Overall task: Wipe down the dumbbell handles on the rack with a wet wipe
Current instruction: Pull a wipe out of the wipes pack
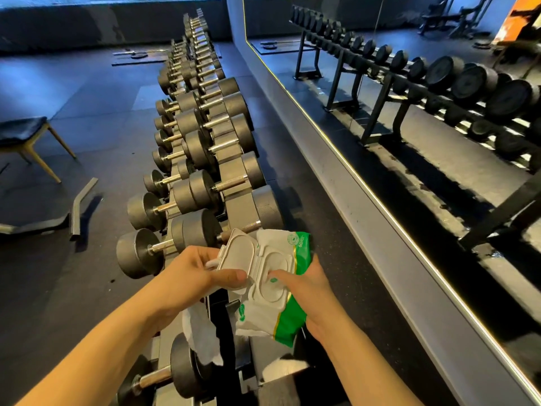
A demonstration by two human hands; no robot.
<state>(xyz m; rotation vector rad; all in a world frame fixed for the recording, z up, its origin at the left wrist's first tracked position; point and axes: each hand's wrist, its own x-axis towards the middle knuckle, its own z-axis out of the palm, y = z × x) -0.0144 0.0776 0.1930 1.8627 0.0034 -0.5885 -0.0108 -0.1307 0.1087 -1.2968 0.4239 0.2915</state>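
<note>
Left hand (187, 276): fingers pinch flip lid (237, 260) open, wet wipe (202, 335) dangling beneath palm, already pulled, ready for wiping. Right hand (307, 291): fingers wrap wipe pack (281, 312) from below, steadying it. Both over rack's near end; dumbbell handles (231, 186) lie exposed along rack (231, 168), receding away.

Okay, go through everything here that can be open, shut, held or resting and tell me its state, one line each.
Wet wipe pack: held in the right hand.
Pack lid: flipped open, left hand on it.
Loose wipe: hanging below the left hand.
Dumbbells: resting on the rack.
Stool: standing, unoccupied.
</note>
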